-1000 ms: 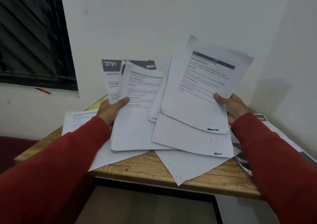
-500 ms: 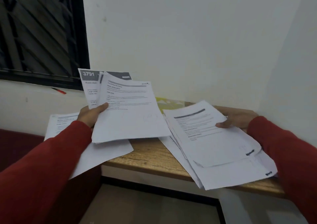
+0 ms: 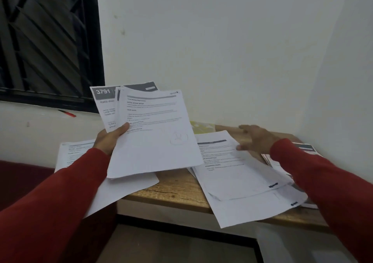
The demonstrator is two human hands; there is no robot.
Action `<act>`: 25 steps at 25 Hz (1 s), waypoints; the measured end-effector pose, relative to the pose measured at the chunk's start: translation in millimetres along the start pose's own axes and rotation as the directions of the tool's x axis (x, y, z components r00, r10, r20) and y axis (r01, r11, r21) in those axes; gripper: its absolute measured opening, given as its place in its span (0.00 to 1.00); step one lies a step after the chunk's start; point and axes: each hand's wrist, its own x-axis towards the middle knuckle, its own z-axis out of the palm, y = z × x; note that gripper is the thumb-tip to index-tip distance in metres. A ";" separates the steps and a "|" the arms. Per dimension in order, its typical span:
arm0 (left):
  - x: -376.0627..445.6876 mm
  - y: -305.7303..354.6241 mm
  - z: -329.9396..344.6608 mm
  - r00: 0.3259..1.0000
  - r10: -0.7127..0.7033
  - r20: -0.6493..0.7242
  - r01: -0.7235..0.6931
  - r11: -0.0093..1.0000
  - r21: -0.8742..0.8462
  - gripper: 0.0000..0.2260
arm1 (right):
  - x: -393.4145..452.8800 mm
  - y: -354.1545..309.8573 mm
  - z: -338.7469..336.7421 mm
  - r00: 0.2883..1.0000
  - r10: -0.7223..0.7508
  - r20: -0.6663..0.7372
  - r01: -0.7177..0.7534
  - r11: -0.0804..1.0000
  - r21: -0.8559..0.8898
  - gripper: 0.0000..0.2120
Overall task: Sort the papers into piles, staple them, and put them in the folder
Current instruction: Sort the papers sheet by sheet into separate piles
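Note:
My left hand (image 3: 110,138) grips a fanned stack of printed sheets (image 3: 155,141) held above the table, thumb on the top page; a sheet marked 3791 shows behind. A second pile of white printed papers (image 3: 238,180) lies on the right half of the wooden table (image 3: 173,190) and overhangs its front edge. My right hand (image 3: 255,139) hovers at that pile's far edge with fingers spread and holds nothing. A yellow-green folder (image 3: 201,127) peeks out flat at the back of the table, mostly covered by the papers.
More loose sheets (image 3: 74,153) lie on the table's left side under my left arm. Printed pages with dark headers (image 3: 302,148) sit at the far right by the wall. A red pen (image 3: 67,113) rests on the window ledge. White walls close the corner.
My right hand lowered its stack onto the table's right side and let go, fingers now spread. My left hand kept its sheets raised.

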 end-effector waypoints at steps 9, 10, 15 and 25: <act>-0.8 -2.4 4.8 0.995 -0.004 0.101 0.001 1.000 0.025 0.09 | -166.4 -49.5 60.9 0.639 -0.763 0.093 0.720 0.552 -0.421 0.41; -1.3 -2.1 5.8 0.994 0.000 0.107 -0.003 1.000 0.025 0.10 | -153.1 -43.6 60.5 0.632 -0.774 0.049 0.713 0.554 -0.430 0.38; -4.8 -2.0 5.6 0.991 0.000 0.135 -0.002 1.000 0.013 0.11 | -88.6 -16.1 55.6 0.732 -0.665 0.147 0.665 0.651 -0.366 0.29; 0.5 -18.1 35.8 0.970 -0.070 0.232 0.074 0.997 -0.008 0.12 | -121.4 -27.7 60.8 0.628 -0.762 0.158 0.778 0.614 -0.130 0.28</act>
